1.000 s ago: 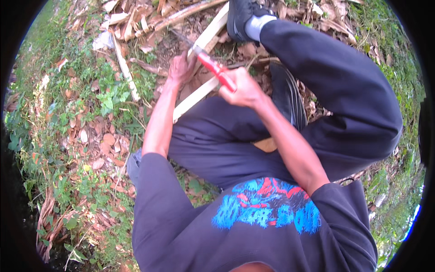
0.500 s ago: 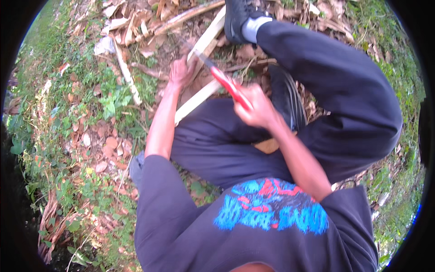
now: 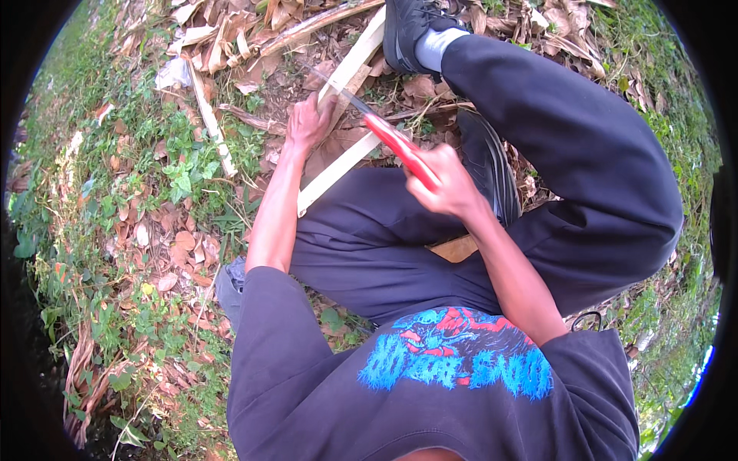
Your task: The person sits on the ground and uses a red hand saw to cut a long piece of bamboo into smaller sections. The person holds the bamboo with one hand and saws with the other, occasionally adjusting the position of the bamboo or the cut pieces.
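My right hand [image 3: 447, 183] is wrapped round the red handle of a hand saw [image 3: 401, 146]. Its thin blade slants up to the left and lies across a pale wooden strip [image 3: 357, 55]. Just left of the blade, my left hand [image 3: 309, 123] grips the strip near its lower end, the fingers partly hidden. The strip's far end meets my black shoe [image 3: 407, 37]; whether the shoe presses on it I cannot tell. A browner piece of wood [image 3: 350, 86] lies under the strip. Closer to me, a second pale strip [image 3: 338, 174] rests beside my folded leg.
Dry leaves [image 3: 223, 38] and a long stick [image 3: 319, 28] cover the ground at the far side. A pale stick [image 3: 209, 115] lies in the grass on the left, near a crumpled whitish scrap [image 3: 174, 74]. My other shoe [image 3: 488, 165] is tucked under my bent right leg.
My right hand has drawn the saw back a little, toward me and to the right. The left hand keeps its place on the wooden strip.
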The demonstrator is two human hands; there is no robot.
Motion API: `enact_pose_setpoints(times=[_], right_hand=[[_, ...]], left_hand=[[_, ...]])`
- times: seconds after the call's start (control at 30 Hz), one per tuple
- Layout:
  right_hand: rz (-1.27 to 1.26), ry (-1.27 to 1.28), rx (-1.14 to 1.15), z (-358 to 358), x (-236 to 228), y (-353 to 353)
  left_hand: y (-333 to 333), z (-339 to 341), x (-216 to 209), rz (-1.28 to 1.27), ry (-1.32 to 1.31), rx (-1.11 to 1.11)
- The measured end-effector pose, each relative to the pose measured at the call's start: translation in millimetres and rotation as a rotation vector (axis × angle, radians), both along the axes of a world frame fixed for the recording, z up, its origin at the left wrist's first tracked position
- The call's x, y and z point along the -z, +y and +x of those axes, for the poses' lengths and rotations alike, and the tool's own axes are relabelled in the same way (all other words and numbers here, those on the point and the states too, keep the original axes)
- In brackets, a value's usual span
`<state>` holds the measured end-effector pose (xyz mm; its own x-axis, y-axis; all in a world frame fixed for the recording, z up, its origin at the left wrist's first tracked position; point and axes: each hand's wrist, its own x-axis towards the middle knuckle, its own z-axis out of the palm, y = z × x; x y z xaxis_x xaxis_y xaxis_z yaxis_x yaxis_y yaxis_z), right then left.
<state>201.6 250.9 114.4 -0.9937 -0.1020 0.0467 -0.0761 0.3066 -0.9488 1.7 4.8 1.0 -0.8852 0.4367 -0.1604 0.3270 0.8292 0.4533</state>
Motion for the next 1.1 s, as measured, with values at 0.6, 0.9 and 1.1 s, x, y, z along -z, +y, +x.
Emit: enact_pose_setpoints(times=[0.6, 0.9, 1.1], right_hand=[[-0.057, 0.002, 0.032, -8.0, 19.3, -5.7], [0.007, 0.024, -0.01, -35.5, 31.1, -11.2], [-0.061, -0.11, 0.028, 34.2, 0.1, 12.6]], left_hand=[[-15.9, -3.1, 18.1, -0.049, 0.041, 0.043], [0.6, -9.1, 9.7, 0.001, -0.014, 0.019], [-5.4, 0.6, 7.1, 0.005, -0.034, 0.012]])
